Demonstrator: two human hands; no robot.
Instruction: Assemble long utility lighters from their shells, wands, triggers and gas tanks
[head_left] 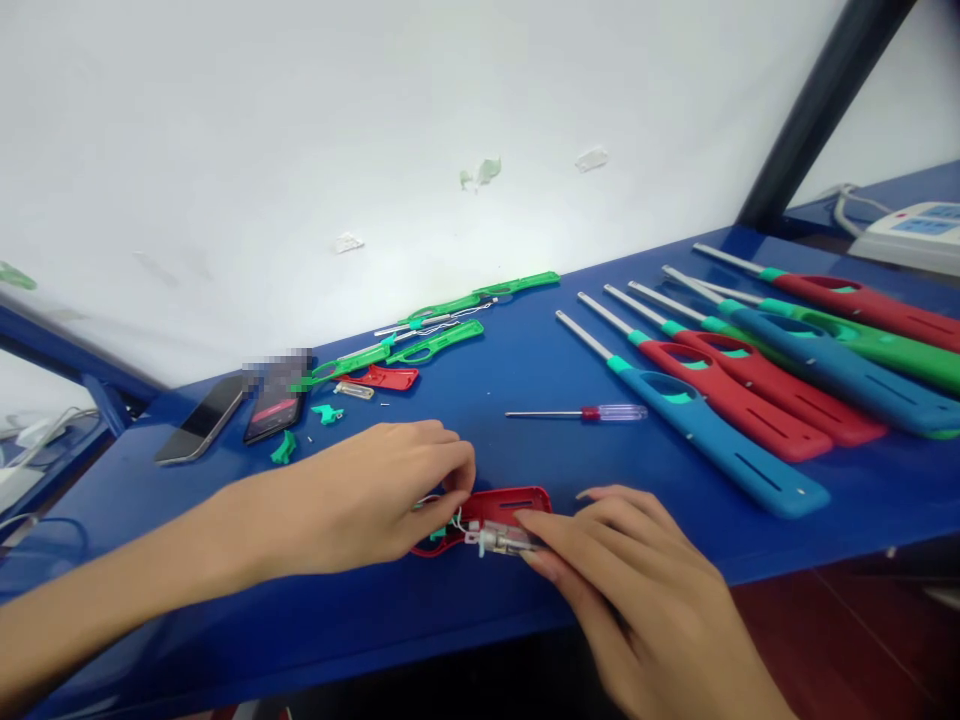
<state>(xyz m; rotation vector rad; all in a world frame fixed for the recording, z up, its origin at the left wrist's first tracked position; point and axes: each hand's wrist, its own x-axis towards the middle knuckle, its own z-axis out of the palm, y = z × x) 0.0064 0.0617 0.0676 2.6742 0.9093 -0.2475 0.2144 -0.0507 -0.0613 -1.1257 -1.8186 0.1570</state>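
At lower centre, the red lighter shell [491,503] is not yet closed, its clear tank [504,538] being pinched at the fingertips of the right hand [637,580] and its white wire [458,518] apparently held by the nearly closed left hand [397,490], while assembled lighters [731,444] are laid out at right.

Red shell half [487,507], inside up; clr tank [501,538] held nr front edge, wht wire [458,519] to L.

Open room is found on the blue table [510,355] between the green casings [459,337] and the lighters [757,460], partly crossed by a screwdriver [615,412]. Behind, passage is stopped by the wall [525,90]; nearer, it is blocked by the left hand [394,490] and right hand [637,570] at the red casing [541,496].
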